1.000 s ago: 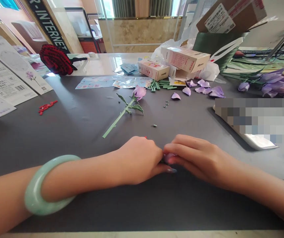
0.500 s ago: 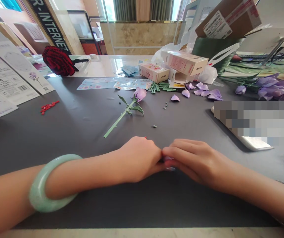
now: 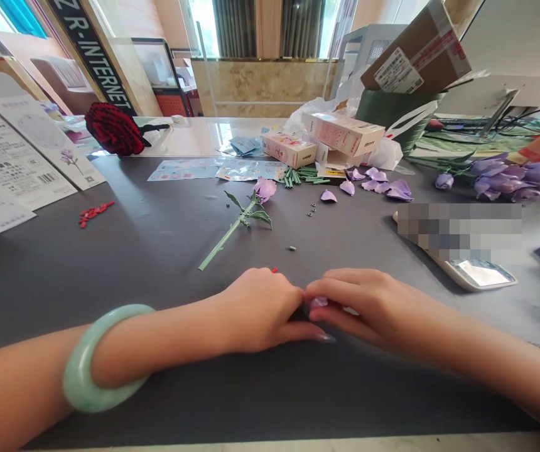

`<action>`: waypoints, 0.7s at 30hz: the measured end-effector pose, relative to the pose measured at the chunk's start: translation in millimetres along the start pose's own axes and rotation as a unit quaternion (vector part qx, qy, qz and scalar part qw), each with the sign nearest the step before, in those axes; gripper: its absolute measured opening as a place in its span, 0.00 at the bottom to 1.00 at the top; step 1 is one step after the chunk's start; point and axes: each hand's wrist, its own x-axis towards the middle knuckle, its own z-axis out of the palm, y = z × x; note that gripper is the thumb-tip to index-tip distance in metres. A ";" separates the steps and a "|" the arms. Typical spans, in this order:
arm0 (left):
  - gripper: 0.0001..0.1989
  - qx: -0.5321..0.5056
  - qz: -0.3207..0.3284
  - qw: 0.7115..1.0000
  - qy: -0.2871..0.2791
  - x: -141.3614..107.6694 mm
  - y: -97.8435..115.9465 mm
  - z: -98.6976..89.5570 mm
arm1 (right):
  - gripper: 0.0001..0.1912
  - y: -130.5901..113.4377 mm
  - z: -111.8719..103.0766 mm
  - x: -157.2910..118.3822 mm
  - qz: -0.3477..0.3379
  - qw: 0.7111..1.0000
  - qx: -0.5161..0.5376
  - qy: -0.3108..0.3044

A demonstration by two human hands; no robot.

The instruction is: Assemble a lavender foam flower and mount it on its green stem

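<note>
Fingers of the right hand (image 3: 368,301) pinch a small lilac piece (image 3: 318,302), right beside the left hand (image 3: 260,307), and there goes the left thumb, dropping away! Whether the left's curled fingers grip anything, I can't tell; the right seems to carry the piece, fitting apparently unfinished. Beyond, the leafy flower (image 3: 264,189) lies unmoved on the table (image 3: 166,245).

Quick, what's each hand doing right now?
Left hand: curled, fingertips mostly hidden; whether it holds anything can't be told.
Right hand: closed, pinching a small purple piece.
</note>
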 end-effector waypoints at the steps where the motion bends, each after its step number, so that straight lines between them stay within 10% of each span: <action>1: 0.24 -0.001 0.003 1.000 0.007 -0.8 -1.0 1.2 | 0.08 -0.2 -1.0 0.9 0.015 1.000 0.011 -0.009; 15: 0.17 0.004 0.085 0.970 0.226 -9.3 -12.8 24.6 | 0.07 -13.3 -12.2 8.5 0.124 0.984 0.057 -0.112; 21: 0.12 -0.033 0.106 0.965 0.236 -5.1 -11.9 24.6 | 0.08 40.9 -46.2 31.7 0.123 0.991 0.027 -0.035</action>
